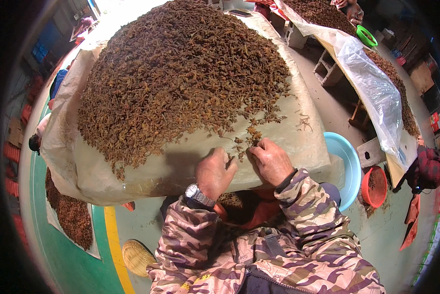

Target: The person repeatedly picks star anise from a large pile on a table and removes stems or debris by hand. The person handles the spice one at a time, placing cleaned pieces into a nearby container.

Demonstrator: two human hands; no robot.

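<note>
A large heap of dried star anise [183, 73] covers most of a plastic-sheeted table [275, 136] before me. At its near edge my left hand [216, 172], with a wristwatch [192, 190] on the wrist, has its fingers curled and thumb close to the forefinger. A small brown bit shows by those fingertips; whether it is gripped is unclear. My right hand [273, 160] rests on the sheet with bent fingers, and its fingertips are partly hidden. Loose star anise pods [254, 133] lie just beyond it, and several smaller pieces [238, 147] lie between the hands.
Below the table edge, between my arms, sits a reddish container [266, 209] with star anise inside. A light-blue basin [343, 169] and a red basin [374, 187] stand to the right. Another sheeted table [374, 84] carries more heaps; a person [431, 165] is beside it. A woven round item [137, 257] lies lower left.
</note>
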